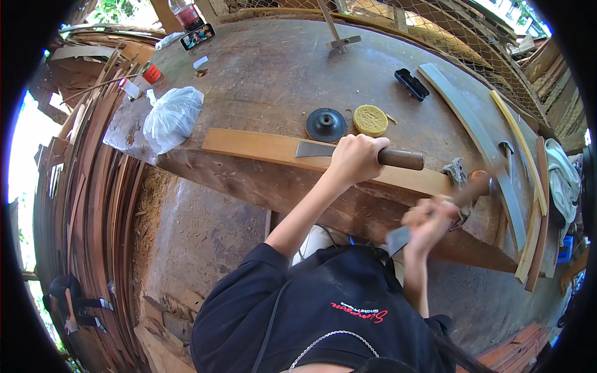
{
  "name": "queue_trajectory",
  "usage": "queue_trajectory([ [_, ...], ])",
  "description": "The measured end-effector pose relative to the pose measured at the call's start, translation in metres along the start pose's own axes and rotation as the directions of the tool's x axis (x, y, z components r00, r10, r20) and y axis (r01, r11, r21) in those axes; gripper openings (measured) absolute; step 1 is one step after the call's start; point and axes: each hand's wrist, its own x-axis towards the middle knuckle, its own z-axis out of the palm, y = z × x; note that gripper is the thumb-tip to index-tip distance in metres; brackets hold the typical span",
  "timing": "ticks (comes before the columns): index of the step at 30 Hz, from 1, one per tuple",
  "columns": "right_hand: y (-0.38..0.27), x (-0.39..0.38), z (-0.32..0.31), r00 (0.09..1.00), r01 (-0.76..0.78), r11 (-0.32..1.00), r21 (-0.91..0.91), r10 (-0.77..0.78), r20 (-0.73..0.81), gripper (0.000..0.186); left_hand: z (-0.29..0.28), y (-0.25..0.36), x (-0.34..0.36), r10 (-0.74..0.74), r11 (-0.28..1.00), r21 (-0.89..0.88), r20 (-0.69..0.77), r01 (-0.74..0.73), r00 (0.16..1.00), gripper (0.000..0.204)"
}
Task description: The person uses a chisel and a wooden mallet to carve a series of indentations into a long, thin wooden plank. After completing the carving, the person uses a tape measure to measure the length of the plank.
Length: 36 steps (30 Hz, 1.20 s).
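Observation:
My left hand (pixel 357 155) is closed round a chisel (pixel 401 158) with a dark wooden handle, its flat steel blade lying along a light wooden board (pixel 252 143) near the bench's front edge. My right hand (pixel 429 221), blurred, grips a second wooden-handled bladed tool (pixel 466 193) below the board's right part, its blade angled down toward my body. Just behind the board are a black round backing pad (pixel 326 124) and a yellow round pad (pixel 370 120). A grey crumpled cloth (pixel 454 169) lies by the board's right end.
The bench (pixel 249 74) holds a plastic bag (pixel 171 119), cans (pixel 151 73), a propped phone (pixel 197 37), a black tray (pixel 411 84), metal bars (pixel 463 124) and wood strips (pixel 519 137). Stacked boards (pixel 93 199) stand at left, where another person (pixel 65 298) crouches; an arm (pixel 575 270) shows at right.

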Motion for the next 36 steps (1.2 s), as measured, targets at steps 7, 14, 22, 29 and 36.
queue_trajectory([
  [7,-0.016,0.012,0.000,0.998,0.020,0.975,-0.222,-0.006,0.061,0.038,-0.029,-0.029,-0.011,-0.071,0.997,0.028,-0.020,0.071,0.997,0.015],
  [14,0.019,-0.009,0.021,0.966,-0.192,0.950,-0.247,0.227,0.123,0.035,-0.035,-0.032,-0.013,-0.065,0.998,0.003,-0.045,0.065,0.997,0.014],
  [22,-0.010,0.024,0.017,0.993,0.053,0.990,-0.134,-0.067,-0.102,0.040,-0.054,-0.063,-0.022,-0.092,0.993,0.060,-0.091,0.097,0.992,0.008],
  [29,0.051,-0.021,0.035,0.929,-0.199,0.939,-0.280,0.271,0.251,0.034,-0.055,-0.069,-0.027,-0.073,0.994,0.080,-0.088,0.081,0.993,0.008],
  [36,0.004,0.024,0.042,0.999,0.033,0.980,-0.197,-0.032,0.006,0.040,-0.089,-0.101,-0.041,-0.134,0.981,0.121,-0.138,0.151,0.981,0.011],
])
